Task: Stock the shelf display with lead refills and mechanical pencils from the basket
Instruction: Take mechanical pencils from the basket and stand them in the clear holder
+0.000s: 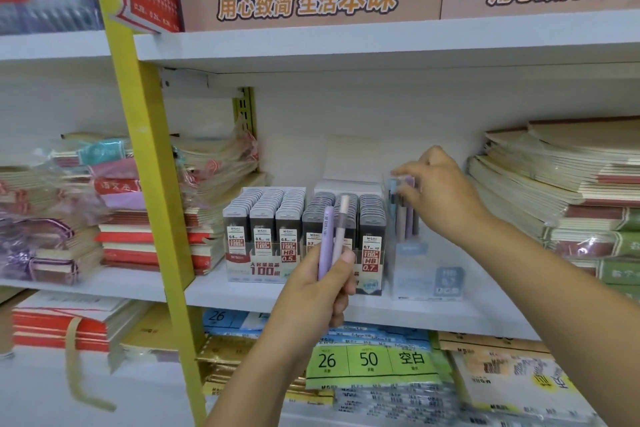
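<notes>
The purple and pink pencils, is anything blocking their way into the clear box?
Only the right hand, over the clear plastic display box, pinching pencils standing inside. Nothing else visible blocks the lilac and pink mechanical pencils.

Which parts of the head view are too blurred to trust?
Head view: the right hand and the clear pencil box below it look smeared; the lead refill labels at centre read fairly sharp; the shelf edge bows from the wide lens.
</notes>
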A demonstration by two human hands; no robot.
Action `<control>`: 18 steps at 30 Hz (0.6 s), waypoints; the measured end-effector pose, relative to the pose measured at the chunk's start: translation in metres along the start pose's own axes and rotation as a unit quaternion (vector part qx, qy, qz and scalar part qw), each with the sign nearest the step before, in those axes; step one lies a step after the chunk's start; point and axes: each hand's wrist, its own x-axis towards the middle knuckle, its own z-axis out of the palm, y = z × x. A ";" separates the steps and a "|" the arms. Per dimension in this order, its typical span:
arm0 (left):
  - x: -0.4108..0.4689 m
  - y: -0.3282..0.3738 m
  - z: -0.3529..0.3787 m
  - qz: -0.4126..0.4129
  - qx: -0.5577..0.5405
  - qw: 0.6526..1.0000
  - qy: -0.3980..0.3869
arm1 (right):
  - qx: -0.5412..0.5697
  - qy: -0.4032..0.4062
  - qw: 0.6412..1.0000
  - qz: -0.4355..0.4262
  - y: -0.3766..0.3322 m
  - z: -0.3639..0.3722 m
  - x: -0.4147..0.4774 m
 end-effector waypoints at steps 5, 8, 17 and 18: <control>-0.014 -0.004 0.006 0.016 -0.006 0.999 -0.049 | 0.331 -0.005 0.943 0.036 -0.031 -0.019 -0.074; -0.025 -0.012 0.014 -0.001 -0.008 0.997 -0.083 | 0.504 -0.091 0.855 0.081 -0.047 -0.008 -0.110; -0.053 -0.042 0.025 -0.084 0.038 0.992 -0.091 | 0.561 -0.051 0.805 0.185 -0.038 0.016 -0.171; -0.053 -0.041 0.024 -0.087 0.034 0.991 -0.092 | 0.558 -0.042 0.809 0.180 -0.036 0.015 -0.172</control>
